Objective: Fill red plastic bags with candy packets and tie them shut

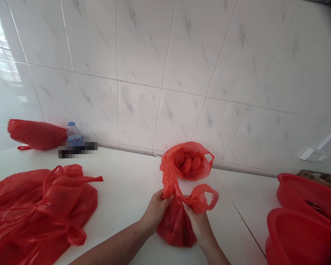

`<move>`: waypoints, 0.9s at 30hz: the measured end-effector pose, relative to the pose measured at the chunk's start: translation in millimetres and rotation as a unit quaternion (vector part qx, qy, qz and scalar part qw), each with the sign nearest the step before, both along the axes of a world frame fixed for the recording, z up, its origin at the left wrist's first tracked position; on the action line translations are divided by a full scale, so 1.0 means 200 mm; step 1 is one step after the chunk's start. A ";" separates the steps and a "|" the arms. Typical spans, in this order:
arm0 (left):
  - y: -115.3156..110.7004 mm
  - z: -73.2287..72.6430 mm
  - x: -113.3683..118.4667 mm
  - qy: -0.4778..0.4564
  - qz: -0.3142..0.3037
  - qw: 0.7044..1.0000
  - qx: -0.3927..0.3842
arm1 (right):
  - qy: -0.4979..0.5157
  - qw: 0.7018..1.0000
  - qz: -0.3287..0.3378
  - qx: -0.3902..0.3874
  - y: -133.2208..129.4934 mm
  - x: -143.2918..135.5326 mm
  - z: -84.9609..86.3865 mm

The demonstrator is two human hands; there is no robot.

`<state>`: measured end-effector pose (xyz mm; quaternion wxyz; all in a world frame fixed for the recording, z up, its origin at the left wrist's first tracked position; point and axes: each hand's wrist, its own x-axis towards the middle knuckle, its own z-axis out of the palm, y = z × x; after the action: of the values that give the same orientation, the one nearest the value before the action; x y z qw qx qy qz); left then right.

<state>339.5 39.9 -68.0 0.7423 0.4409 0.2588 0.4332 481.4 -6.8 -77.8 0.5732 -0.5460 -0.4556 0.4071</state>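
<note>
Fingers of the left hand (156, 209) were closed in a narrow pinch on the gathered neck of a thin, translucent red plastic carrier bag (176, 230); those of the right hand (198, 222) pinched its other side, nr a floppy red plastic loop handle (213, 198). Held bag was over the near middle of a smooth white bench (124, 184), contents too hidden to ID. Main risk, prob.: thin film could tear or slip if tugged hard at the pinch. Also, plastic rising from the left hand overlapped a wide-mouthed red plastic bag (209, 173) w/ small red bundles (186, 166) inside, so a snag could tip it. Further out: crumpled heap of red plastic bags (44, 206), left; two round red plastic basins (270, 243), near right; far left, a bulky red plastic bag (37, 135) beside a clear blue-capped plastic bottle (73, 131); marbled white tile wall (140, 55) behind.
</note>
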 end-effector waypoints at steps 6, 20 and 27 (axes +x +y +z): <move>0.02 -0.09 0.01 -0.082 0.040 0.993 -0.076 | 0.072 0.996 -0.036 0.029 0.01 0.02 -0.02; -0.05 -0.06 -0.04 -0.205 -0.224 0.948 -0.094 | 0.293 0.955 0.050 0.013 -0.06 -0.04 0.12; 0.00 -0.08 -0.03 -0.212 -0.150 0.954 -0.149 | 0.361 0.931 0.039 -0.025 -0.02 0.00 0.03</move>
<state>332.8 40.1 -84.1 0.8938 0.2568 0.0882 0.3569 480.7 -11.7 -72.4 0.6689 -0.3579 -0.2290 0.6100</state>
